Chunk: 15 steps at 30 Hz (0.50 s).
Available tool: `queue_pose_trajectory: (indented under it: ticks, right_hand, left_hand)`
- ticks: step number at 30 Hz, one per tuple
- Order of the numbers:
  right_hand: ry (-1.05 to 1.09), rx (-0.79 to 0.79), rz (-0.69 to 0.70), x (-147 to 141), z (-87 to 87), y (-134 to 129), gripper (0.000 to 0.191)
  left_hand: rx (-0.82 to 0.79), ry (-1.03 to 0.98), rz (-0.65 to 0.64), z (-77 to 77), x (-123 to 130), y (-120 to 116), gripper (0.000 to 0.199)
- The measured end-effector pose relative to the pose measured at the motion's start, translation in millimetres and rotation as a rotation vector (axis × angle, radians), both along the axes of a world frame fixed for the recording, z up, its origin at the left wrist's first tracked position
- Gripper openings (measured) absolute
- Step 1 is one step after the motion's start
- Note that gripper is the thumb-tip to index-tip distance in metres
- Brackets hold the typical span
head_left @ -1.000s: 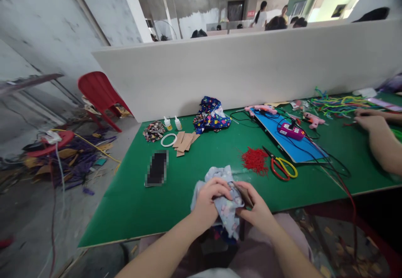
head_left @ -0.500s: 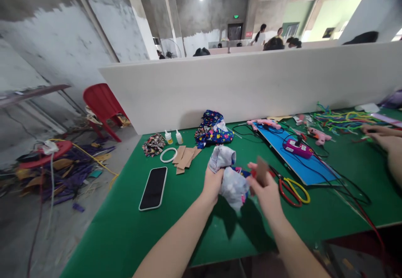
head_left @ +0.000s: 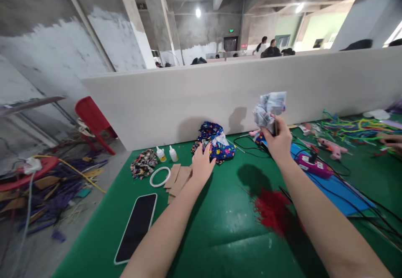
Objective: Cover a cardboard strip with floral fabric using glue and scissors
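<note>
My right hand (head_left: 279,137) is raised in front of the white partition, its fingers closed on a crumpled pale grey-blue fabric piece (head_left: 266,108). A thin brown edge shows between its thumb and fingers, perhaps cardboard. Over the pile of dark blue patterned fabric (head_left: 224,150) my left hand (head_left: 201,165) reaches with spread fingers. Its fingertips overlap the near left side of the pile; whether they touch it I cannot tell. Brown cardboard strips (head_left: 176,181) lie beside my left wrist. A red fuzzy patch (head_left: 271,211), blurred, lies on the green table near my right forearm.
At left are a phone (head_left: 135,227), a white ring (head_left: 160,177), two small bottles (head_left: 173,154) and a dark flowered scrunchie (head_left: 143,163). On the right are a purple power strip (head_left: 314,167), cables, a pink glue gun (head_left: 333,147), colourful strands (head_left: 351,125) and another person's hand (head_left: 392,142).
The pale fabric has passed from my left hand to my right and risen toward the partition. My left hand has let go and moved left and forward to the blue fabric pile.
</note>
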State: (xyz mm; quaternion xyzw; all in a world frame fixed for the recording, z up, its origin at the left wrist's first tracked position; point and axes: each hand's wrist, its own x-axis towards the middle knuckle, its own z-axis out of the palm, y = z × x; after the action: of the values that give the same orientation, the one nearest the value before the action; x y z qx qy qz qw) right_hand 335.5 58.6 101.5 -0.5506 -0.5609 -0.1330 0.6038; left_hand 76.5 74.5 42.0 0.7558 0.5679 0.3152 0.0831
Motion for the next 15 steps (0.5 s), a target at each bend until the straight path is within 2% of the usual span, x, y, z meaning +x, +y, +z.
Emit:
queue_pose_trajectory:
  ticks: [2,3,4,7,10,12,15]
  right_hand:
    - [-0.042,-0.107,-0.011,-7.0,-13.7,40.7,0.048]
    - [-0.076,-0.247,0.014,-11.9,-24.5,58.5,0.047]
    - [-0.126,-0.434,0.057,-17.0,-37.0,73.8,0.045]
    - [-0.19,-0.613,0.155,-28.2,-74.8,101.7,0.034]
    - [-0.174,-0.671,0.123,-30.5,-97.9,109.1,0.04]
    - [-0.166,-0.695,0.102,-29.8,-103.4,111.0,0.045]
    - [-0.19,-0.748,0.113,-30.5,-104.9,116.8,0.043]
  left_hand:
    - [0.016,0.124,0.091,-10.0,-0.9,15.3,0.068]
    - [-0.007,0.12,0.101,-14.6,-0.9,21.4,0.066]
    - [-0.038,0.089,0.094,-18.4,-1.1,26.9,0.059]
    - [-0.1,-0.052,0.063,-22.5,-4.2,42.9,0.026]
    - [-0.072,-0.175,0.067,-13.7,-10.3,59.5,0.016]
    - [-0.064,-0.286,0.066,-2.8,-13.9,69.8,0.018]
    - [-0.058,-0.438,0.034,16.0,-15.7,79.9,0.02]
